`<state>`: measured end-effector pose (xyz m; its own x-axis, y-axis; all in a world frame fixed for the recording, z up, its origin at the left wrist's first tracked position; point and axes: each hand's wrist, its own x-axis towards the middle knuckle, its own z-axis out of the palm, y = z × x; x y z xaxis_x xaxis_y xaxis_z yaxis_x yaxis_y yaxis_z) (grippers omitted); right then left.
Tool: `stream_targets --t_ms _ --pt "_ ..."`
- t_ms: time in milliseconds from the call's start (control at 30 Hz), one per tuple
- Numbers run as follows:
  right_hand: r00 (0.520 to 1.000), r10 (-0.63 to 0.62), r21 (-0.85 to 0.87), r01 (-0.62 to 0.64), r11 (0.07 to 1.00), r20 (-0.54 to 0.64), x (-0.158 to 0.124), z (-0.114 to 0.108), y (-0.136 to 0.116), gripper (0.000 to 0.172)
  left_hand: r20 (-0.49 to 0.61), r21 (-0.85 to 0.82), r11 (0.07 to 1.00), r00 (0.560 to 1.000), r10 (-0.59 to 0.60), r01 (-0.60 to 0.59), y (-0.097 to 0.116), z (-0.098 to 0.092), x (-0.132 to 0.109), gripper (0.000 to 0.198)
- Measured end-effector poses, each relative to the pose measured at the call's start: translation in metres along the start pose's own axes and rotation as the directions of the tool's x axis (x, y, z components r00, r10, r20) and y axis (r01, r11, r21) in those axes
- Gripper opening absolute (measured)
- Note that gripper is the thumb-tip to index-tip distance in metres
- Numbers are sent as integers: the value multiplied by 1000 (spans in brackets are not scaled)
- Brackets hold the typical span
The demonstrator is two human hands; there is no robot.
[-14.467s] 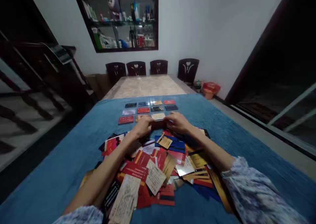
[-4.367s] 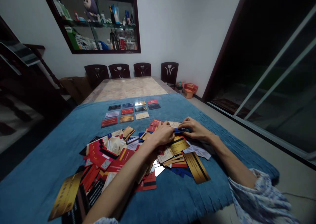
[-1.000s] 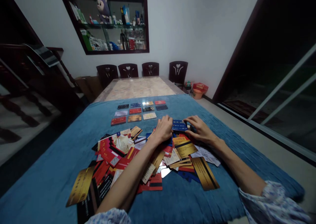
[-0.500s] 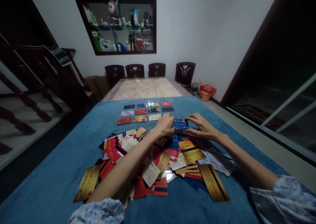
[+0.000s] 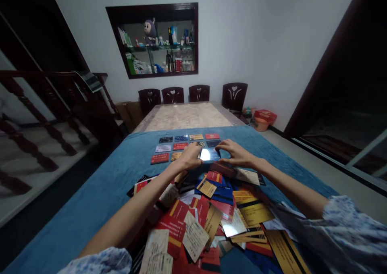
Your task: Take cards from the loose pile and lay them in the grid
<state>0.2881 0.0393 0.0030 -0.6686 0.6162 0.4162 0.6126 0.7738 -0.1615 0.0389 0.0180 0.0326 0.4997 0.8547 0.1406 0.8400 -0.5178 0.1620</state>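
Blue cloth [image 5: 111, 193] covers the near part of the bench [image 5: 187, 115], and both arms [image 5: 133, 213] stretch over it from the near edge, sleeves [image 5: 99, 262] bunched up. Left hand [image 5: 190, 156] angles in, back up, at the card's [image 5: 210, 154] left end; right hand [image 5: 236, 153] takes the other end, thumb and fingers curved like a C. Each grip is pinching that shiny card, by the right-hand near corner of the neat rows [image 5: 180, 146], past the messy pile [image 5: 196, 231]. Can't tell if it's touching the cloth.
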Motion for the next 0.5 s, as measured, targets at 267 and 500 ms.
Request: stream_targets --t_ms 267,500 --pt "999 -12 -4 12 1000 44 45 16 0 42 -19 1 998 998 -59 59 -39 -6 3 41" --pt "997 15 -46 -12 999 75 82 32 2 39 -15 34 996 997 -77 77 -67 -11 10 40"
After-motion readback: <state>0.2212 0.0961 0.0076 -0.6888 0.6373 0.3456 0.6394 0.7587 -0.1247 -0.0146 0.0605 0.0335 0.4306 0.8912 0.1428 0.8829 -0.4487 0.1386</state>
